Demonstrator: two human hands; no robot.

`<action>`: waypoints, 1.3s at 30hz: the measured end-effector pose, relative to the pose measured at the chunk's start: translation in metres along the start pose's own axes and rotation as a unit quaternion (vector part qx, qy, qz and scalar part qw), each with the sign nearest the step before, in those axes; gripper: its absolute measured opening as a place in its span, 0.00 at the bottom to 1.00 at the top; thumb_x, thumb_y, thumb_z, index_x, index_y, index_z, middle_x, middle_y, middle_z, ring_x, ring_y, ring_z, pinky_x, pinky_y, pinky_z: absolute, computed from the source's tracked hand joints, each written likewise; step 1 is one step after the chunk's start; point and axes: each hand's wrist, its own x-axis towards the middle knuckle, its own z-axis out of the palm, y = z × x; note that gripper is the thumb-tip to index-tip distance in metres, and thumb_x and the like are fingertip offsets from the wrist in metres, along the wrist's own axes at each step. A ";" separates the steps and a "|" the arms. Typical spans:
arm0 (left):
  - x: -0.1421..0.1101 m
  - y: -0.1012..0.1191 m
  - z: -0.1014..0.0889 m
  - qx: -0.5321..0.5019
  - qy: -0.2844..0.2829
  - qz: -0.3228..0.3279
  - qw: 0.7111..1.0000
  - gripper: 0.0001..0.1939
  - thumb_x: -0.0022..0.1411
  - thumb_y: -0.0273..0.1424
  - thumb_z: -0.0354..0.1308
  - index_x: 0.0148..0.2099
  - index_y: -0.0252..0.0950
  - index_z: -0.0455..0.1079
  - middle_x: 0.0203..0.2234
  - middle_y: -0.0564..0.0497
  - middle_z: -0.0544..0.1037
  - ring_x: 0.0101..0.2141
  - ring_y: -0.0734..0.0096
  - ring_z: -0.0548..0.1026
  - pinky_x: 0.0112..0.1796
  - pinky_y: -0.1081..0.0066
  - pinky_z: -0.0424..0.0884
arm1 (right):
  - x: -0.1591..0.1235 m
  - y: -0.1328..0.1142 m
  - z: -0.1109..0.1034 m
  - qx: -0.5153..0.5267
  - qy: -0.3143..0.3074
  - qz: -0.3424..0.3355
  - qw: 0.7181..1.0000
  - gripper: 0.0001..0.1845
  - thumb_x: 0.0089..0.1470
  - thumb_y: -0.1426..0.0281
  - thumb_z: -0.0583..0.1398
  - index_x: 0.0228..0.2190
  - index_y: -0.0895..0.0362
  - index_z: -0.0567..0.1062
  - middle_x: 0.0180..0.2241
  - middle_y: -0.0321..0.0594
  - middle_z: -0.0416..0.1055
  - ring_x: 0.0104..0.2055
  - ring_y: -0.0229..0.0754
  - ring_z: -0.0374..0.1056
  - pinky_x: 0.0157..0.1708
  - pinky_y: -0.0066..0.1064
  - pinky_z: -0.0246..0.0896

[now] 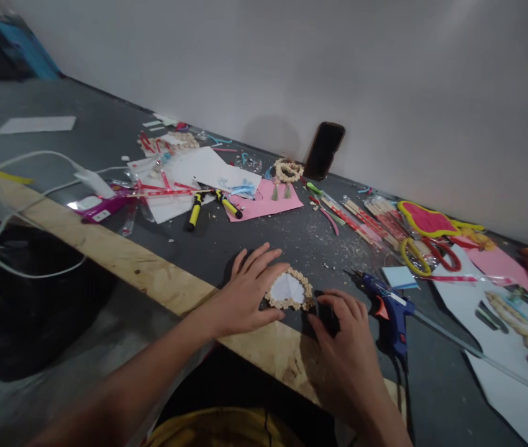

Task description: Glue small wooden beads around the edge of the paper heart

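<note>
On the dark tabletop lies a small rounded ornament [288, 290], white paper inside a border of beige bead-like pieces. My left hand [248, 288] is at its left edge, palm down and fingers spread. At the ornament's right edge, my right hand [345, 326] has thumb and fingers curled together around something small and dark that I cannot make out. A blue hot glue gun [392, 310] with an orange trigger rests just right of that hand, a long clear glue stick [464, 347] sticking out of its back.
Yellow-handled pliers [195, 211], white paper [199, 164] and pink paper [266, 205] lie ahead. A phone [324, 149] leans on the wall. Scissors [415, 257] and wooden sticks [361, 217] are to the right. A white cable [35, 155] crosses the wooden edge [152, 267] at left.
</note>
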 end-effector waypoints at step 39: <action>0.004 0.023 0.021 0.022 0.034 0.017 0.999 0.07 0.63 0.33 0.52 0.41 0.40 0.70 0.59 0.46 0.60 0.63 0.53 0.45 0.58 0.43 0.41 | 0.002 -0.004 0.007 -0.012 0.030 -0.016 0.999 0.09 0.56 0.67 0.56 0.33 0.54 0.77 0.39 0.44 0.70 0.43 0.48 0.61 0.44 0.43 0.62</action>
